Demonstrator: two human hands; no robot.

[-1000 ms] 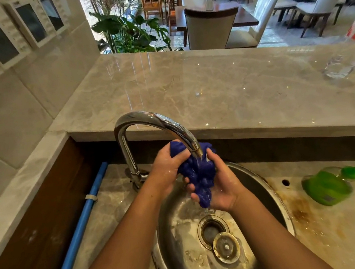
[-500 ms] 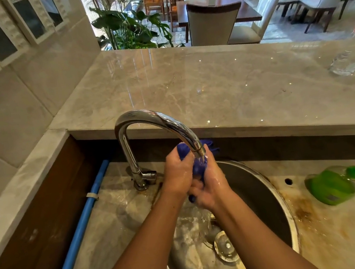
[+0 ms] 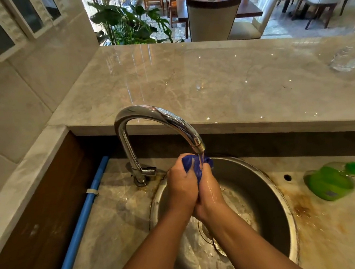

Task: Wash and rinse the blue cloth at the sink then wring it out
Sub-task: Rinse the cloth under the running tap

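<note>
Both hands, left hand [image 3: 183, 187] and right hand [image 3: 209, 193], were pressed together with each grip clenched on the bunched blue cloth [image 3: 194, 166], held directly under the chrome tap [image 3: 159, 116] spout above the round steel sink [image 3: 272, 192], a green bottle [image 3: 330, 180] lying on the worktop [image 3: 339, 226] alongside.
</note>
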